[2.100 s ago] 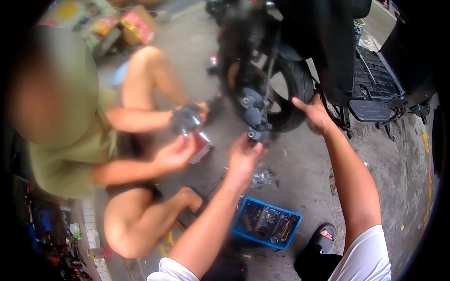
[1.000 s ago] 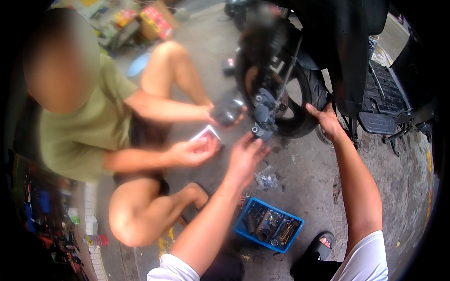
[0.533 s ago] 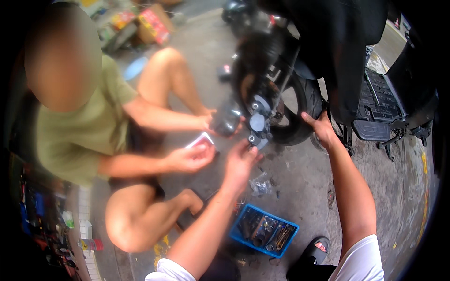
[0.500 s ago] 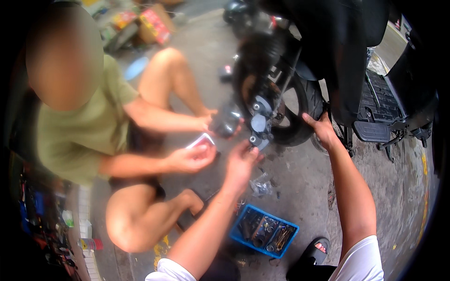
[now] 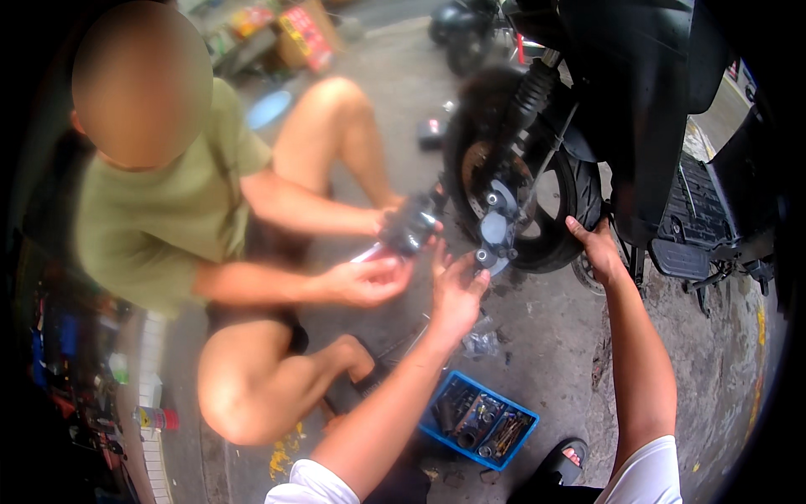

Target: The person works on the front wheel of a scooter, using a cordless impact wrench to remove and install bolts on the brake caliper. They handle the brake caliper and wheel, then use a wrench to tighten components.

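Observation:
My left hand (image 5: 457,294) is open, fingers spread, just below a grey brake caliper (image 5: 495,227) mounted beside the front wheel. Its thumb is at the caliper's lower end; I cannot tell whether it presses on it. My right hand (image 5: 598,249) grips the black tire (image 5: 585,186) of the scooter at its rear edge, thumb on the side and the other fingers partly hidden. To the left, a seated person in a green shirt holds a dark, shiny part (image 5: 410,225) in one hand. In that person's other hand (image 5: 374,281) is a blurred, light and reddish piece.
A blue tray (image 5: 480,460) of tools and small parts lies on the floor near my foot, with a clear plastic bag (image 5: 481,343) above it. The scooter's footboard (image 5: 693,197) is at the right. Cardboard boxes (image 5: 311,34) stand at the far left.
My view has shifted, so the scene sits further right. My left hand's fingers have spread and come off the caliper's lower end somewhat. The right hand stays on the tire.

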Demonstrator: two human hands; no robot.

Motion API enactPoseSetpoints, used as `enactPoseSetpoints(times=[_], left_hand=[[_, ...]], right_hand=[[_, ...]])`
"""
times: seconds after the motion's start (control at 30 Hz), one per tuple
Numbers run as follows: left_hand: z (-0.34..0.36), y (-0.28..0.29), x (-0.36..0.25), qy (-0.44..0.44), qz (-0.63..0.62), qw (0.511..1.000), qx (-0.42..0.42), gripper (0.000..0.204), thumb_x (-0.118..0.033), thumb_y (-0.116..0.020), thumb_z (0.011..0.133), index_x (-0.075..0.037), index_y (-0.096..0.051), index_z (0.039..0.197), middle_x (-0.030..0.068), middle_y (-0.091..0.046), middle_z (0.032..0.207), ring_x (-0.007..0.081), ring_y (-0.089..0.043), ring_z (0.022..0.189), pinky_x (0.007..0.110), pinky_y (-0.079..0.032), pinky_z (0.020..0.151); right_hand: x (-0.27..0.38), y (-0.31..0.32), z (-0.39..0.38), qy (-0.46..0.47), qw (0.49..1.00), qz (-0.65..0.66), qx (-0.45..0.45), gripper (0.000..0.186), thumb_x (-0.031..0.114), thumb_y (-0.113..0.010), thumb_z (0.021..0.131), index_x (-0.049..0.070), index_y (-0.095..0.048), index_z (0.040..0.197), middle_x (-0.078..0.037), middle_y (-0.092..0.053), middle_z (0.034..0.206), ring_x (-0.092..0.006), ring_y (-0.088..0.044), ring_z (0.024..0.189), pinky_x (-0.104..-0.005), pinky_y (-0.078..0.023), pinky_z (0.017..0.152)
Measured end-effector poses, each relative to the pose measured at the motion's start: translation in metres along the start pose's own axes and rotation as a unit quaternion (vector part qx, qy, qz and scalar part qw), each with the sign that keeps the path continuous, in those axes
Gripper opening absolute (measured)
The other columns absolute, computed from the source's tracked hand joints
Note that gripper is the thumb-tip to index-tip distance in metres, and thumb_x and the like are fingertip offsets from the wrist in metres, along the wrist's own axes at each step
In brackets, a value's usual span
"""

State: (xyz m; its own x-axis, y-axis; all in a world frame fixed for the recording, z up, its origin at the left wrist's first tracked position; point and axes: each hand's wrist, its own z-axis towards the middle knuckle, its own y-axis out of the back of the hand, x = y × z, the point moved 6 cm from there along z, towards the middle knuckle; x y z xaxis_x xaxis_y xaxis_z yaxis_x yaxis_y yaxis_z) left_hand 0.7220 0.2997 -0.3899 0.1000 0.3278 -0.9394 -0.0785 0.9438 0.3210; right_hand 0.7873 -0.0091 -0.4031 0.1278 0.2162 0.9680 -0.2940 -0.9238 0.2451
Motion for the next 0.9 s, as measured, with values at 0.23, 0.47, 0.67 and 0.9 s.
enactPoseSetpoints(times=[0.23, 0.47, 0.67, 0.9], left_hand=[[-0.005, -0.003, -0.008, 0.032, -0.020, 0.997, 0.066, 0.038, -0.016, -0.070, 0.093, -0.004, -0.065, 0.129, 0.0219, -0.044, 0.152, 0.0310, -0.042, 0.142, 0.040, -0.035, 0.114], [-0.004, -0.012, 0.009, 0.039, -0.121, 0.989, 0.080, 0.042, -0.008, -0.064, 0.097, 0.006, -0.055, 0.136, 0.0155, -0.048, 0.149, 0.0224, -0.051, 0.133, 0.033, -0.044, 0.105], [-0.004, -0.013, 0.009, 0.048, -0.116, 0.988, 0.095, 0.047, -0.007, -0.063, 0.097, 0.004, -0.051, 0.141, 0.0111, -0.059, 0.137, 0.0176, -0.056, 0.122, 0.031, -0.047, 0.098], [-0.005, -0.013, 0.006, 0.054, -0.121, 0.987, 0.093, 0.046, -0.009, -0.063, 0.097, 0.003, -0.052, 0.140, 0.0101, -0.060, 0.135, 0.0170, -0.057, 0.121, 0.031, -0.050, 0.095]], right_hand=[[0.003, 0.000, 0.000, -0.008, 1.000, -0.004, 0.005, 0.107, 0.038, -0.080, 0.086, -0.015, -0.014, 0.152, -0.028, -0.034, 0.156, -0.0315, -0.035, 0.145, -0.0352, -0.027, 0.119], [0.001, -0.001, 0.000, -0.011, 0.999, 0.000, 0.030, 0.110, 0.045, -0.078, 0.086, -0.009, -0.012, 0.156, -0.024, -0.031, 0.159, -0.0308, -0.031, 0.147, -0.0363, -0.024, 0.120], [0.001, -0.001, 0.000, -0.016, 1.000, -0.010, 0.003, 0.110, 0.041, -0.081, 0.085, -0.017, -0.015, 0.150, -0.030, -0.038, 0.153, -0.0330, -0.040, 0.142, -0.0356, -0.031, 0.116], [-0.006, 0.002, 0.005, -0.003, 1.000, -0.004, 0.009, 0.108, 0.042, -0.081, 0.084, -0.018, -0.019, 0.149, -0.031, -0.039, 0.151, -0.0342, -0.041, 0.141, -0.0363, -0.033, 0.115]])
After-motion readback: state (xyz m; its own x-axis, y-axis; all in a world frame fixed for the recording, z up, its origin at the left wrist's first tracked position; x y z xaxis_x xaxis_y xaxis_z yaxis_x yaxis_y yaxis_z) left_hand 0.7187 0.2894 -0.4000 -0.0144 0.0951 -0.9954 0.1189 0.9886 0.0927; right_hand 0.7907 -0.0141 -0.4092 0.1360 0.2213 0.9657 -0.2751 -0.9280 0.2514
